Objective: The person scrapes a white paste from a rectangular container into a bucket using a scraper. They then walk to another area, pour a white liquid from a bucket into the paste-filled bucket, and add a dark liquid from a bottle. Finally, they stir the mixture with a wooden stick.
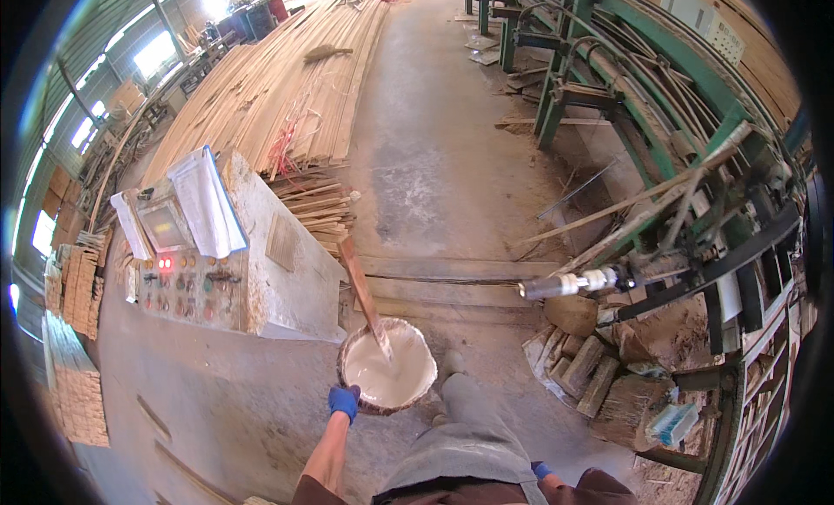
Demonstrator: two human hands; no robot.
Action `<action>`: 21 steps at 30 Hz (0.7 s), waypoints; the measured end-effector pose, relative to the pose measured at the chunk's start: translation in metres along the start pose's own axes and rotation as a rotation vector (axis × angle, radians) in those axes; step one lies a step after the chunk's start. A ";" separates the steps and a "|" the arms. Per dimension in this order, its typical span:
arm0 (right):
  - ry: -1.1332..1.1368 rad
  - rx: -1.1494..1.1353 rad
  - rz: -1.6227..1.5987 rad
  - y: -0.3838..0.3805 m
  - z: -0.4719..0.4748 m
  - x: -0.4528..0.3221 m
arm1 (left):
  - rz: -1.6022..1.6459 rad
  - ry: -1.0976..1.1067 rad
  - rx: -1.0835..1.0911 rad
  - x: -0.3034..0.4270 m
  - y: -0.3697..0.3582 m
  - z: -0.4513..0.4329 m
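Note:
My left hand (344, 401), in a blue glove, grips the near left rim of a round bucket (427, 388) with a crusted edge. Pale, creamy liquid (384, 380) fills much of it. A flat wooden stick (357, 277) leans out of the liquid towards the far left, its lower end coated. Beside my right hip, a little of my right hand (541, 469) shows in a blue glove. My body and apron (462, 449) hide most of that hand, so its fingers cannot be made out.
A control cabinet (293, 270) with buttons, red lights and hanging papers stands left of the bucket. Beyond it lie long wooden strips (280, 81). Green machinery (554, 108) lines the right, with a metal-ended rod (567, 283) jutting inward above wood blocks (583, 368). Planks (449, 290) cross the floor ahead.

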State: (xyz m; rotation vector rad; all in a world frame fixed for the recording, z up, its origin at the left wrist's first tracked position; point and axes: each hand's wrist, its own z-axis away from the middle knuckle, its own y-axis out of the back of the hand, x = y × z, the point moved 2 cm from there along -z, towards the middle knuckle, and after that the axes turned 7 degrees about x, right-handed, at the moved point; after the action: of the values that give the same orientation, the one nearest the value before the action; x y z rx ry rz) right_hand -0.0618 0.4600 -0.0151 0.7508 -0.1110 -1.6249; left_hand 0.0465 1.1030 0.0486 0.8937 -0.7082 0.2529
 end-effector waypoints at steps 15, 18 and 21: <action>0.002 0.250 -0.106 0.228 -0.271 -0.245 | 0.595 0.258 -0.172 0.373 -0.055 -0.344; 0.040 0.364 -0.007 0.297 -0.327 -0.267 | 0.653 0.278 -0.218 0.436 -0.094 -0.402; -0.051 0.341 -0.106 0.389 -0.387 -0.313 | 0.748 0.250 -0.190 0.470 -0.112 -0.485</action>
State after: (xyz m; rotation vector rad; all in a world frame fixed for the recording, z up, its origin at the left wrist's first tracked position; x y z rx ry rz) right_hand 0.4744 0.7937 -0.0062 0.9880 -0.3981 -1.7483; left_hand 0.6737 1.3748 0.0840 0.3731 -0.7937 0.9294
